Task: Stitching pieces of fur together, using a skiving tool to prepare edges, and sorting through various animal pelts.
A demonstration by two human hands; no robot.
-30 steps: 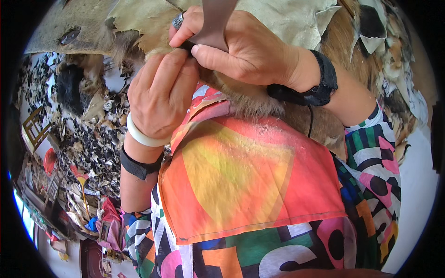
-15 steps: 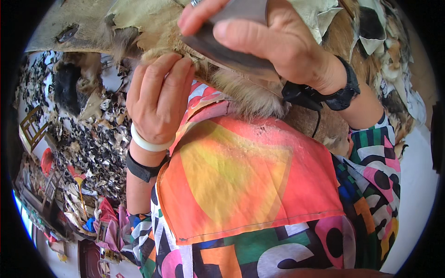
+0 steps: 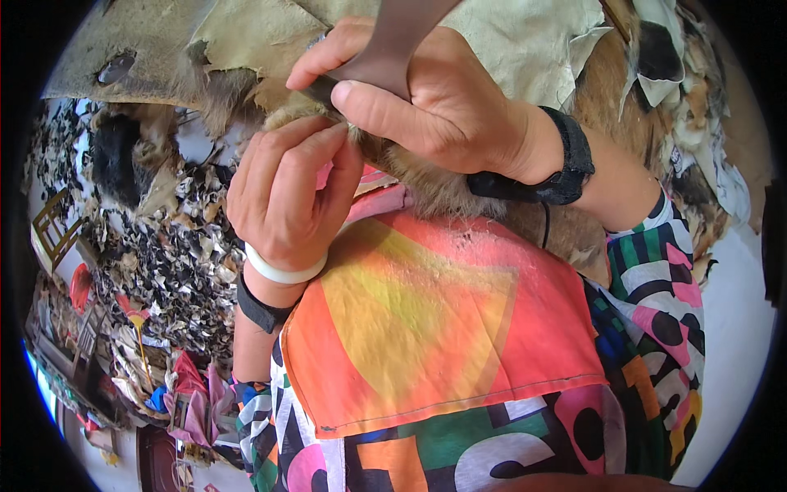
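Dark and pale scraps (image 3: pixel 193 275) cover the floor (image 3: pixel 195 146) left of the person, reaching up to the left part of the worktop's near edge. The worktop (image 3: pixel 74 80) is grey-brown, with a pale hide (image 3: pixel 525 61) spread across it toward its near edge; furry brown hides (image 3: pixel 598 123) lie to the right. The person's red-orange apron (image 3: pixel 418 303), yellow in the middle, hangs over a bright patterned garment (image 3: pixel 484 447). At lower left, a pink cloth (image 3: pixel 197 402) and a wooden chair (image 3: pixel 56 234) stand out among clutter too small to tell whether any of it is a container.

A tan furry pelt (image 3: pixel 447 184) lies between the apron's upper edge and the pale hide. The right hand (image 3: pixel 443 102) is clamped on a dark flat blade (image 3: pixel 389 61), flared at its lower end, with thumb and forefinger near the pelt's left end. The left hand (image 3: pixel 287 193) is just beside it, thumb and bent fingers drawn together on the pelt's edge. Black straps (image 3: pixel 570 156) circle both wrists; a white bangle (image 3: pixel 287 271) rings the left.
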